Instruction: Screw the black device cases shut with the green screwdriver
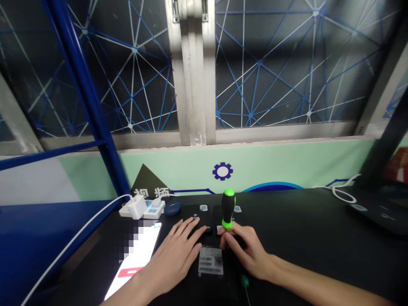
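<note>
My right hand point(251, 250) is closed around the lower end of a screwdriver point(228, 208), whose black and bright green handle stands upright above the fingers. The screwdriver's tip is hidden behind my hand. My left hand point(178, 248) lies palm down with its fingers apart, holding nothing, at the left side of a flat black device point(213, 289). That device bears a white printed label point(211, 260). Just beyond my fingertips lie flat dark pieces point(191, 209) with small light stickers. A second, thin tool with a green end point(245, 280) rests near my right wrist.
Left of my left hand lies a lit phone point(143, 259). A white power strip point(152, 209) with plugs and a cable stands behind it, beside a dark blue rounded object point(172, 208). Another black device point(379, 214) and a white cable point(342, 195) are at the far right.
</note>
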`<action>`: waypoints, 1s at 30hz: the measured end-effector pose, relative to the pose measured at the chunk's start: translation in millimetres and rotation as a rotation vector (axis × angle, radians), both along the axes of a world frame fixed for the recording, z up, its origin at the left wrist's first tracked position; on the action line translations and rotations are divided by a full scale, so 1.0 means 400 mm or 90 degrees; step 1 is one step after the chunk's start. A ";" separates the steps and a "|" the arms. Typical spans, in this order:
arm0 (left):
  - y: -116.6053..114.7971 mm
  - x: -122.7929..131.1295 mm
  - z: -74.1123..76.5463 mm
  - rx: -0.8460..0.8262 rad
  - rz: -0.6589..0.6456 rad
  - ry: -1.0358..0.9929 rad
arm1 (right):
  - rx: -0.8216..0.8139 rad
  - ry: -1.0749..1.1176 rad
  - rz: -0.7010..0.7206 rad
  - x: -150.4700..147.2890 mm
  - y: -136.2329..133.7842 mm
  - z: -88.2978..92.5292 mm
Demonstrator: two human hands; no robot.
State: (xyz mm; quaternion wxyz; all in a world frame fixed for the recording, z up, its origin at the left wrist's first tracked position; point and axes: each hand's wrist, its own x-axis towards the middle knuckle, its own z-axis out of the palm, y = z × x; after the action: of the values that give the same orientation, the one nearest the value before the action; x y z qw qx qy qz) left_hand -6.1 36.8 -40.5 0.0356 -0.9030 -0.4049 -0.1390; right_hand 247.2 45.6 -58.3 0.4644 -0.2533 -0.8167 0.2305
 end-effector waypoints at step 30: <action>0.005 0.001 0.003 -0.012 0.013 0.013 | -0.009 0.027 -0.057 -0.005 0.008 -0.012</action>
State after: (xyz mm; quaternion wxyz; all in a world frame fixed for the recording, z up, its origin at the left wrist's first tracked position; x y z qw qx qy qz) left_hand -5.7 38.7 -39.4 0.0322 -0.9007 -0.4147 -0.1256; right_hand 245.1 48.9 -63.1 0.4897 -0.2881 -0.7927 0.2210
